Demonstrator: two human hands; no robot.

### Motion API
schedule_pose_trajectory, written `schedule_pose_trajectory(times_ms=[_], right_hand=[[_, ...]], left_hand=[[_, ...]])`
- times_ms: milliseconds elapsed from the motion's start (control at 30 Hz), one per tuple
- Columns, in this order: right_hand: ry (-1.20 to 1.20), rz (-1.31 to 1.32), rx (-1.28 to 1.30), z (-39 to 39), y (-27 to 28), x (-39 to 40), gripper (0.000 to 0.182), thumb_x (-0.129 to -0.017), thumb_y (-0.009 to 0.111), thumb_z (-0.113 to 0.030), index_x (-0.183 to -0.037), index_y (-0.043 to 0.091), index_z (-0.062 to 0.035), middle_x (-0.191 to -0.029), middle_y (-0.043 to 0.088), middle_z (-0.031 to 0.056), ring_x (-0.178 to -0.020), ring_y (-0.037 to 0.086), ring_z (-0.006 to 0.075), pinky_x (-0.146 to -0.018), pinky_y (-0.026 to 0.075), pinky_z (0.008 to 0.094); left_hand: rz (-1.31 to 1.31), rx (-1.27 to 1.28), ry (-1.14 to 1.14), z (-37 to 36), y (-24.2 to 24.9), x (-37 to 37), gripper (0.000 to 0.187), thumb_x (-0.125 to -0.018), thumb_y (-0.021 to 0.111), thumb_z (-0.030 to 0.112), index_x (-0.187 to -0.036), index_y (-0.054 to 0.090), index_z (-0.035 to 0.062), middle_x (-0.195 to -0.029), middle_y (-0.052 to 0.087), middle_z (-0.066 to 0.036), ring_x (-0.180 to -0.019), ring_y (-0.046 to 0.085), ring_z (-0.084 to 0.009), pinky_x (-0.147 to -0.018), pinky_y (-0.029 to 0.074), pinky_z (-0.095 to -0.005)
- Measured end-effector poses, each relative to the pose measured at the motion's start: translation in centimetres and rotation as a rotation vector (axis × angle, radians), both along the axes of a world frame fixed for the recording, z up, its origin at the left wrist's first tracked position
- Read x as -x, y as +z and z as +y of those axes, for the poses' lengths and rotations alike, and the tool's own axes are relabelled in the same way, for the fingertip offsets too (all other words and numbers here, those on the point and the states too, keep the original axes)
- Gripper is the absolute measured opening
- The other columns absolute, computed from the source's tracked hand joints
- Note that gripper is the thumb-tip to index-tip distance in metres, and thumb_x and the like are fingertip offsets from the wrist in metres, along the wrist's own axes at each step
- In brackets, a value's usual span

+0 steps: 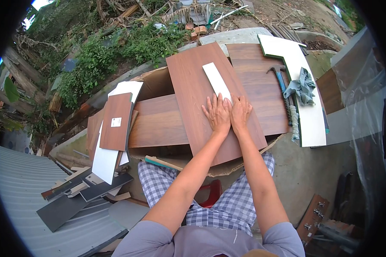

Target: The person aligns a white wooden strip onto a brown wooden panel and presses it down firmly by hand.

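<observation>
Soft, diffuse daylight evenly lights the wood-grain panel [188, 90], which looks sharp. Shadow darkens the cardboard box [153, 84] beneath it; left of it, fisheye distortion bends the corrugated sheet [30, 184]. Black vignetting rings the view.

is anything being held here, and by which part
The left hand and right hand lie at the near end of the white strip, on the brown board; whether fingers pinch the strip cannot be told.
</observation>
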State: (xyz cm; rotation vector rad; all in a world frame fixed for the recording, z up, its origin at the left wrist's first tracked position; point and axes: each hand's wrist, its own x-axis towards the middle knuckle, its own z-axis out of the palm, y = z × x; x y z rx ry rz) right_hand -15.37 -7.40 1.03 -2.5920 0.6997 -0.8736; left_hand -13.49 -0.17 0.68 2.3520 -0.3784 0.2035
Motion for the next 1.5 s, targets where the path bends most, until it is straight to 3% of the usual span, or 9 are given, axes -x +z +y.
schedule_pose_trajectory(times_ms=[133,1500], right_hand=[[0.017,-0.008,-0.011,-0.4,0.0,-1.6,0.030,-0.082,0.063,-0.026,-0.108,0.066,-0.0120,-0.091,0.057,0.0091,-0.089,0.055,0.0261,-0.079,0.036,0.0391],[0.009,-0.031,0.030,-2.2,-0.2,-11.6,0.027,-0.082,0.062,-0.030,-0.104,0.065,-0.0136,-0.093,0.058,0.0089,-0.094,0.055,0.0261,-0.078,0.037,0.0408]], left_hand=[[0.017,-0.015,0.015,-0.4,0.1,-1.5,0.047,-0.097,0.034,0.033,-0.136,0.042,0.0093,-0.141,0.040,-0.013,-0.135,0.025,-0.0331,-0.111,0.009,-0.0535],[-0.022,0.041,0.067,-2.5,-0.4,-11.4,0.050,-0.097,0.028,0.041,-0.133,0.047,0.0106,-0.137,0.045,-0.013,-0.133,0.029,-0.0341,-0.111,0.008,-0.0521]])
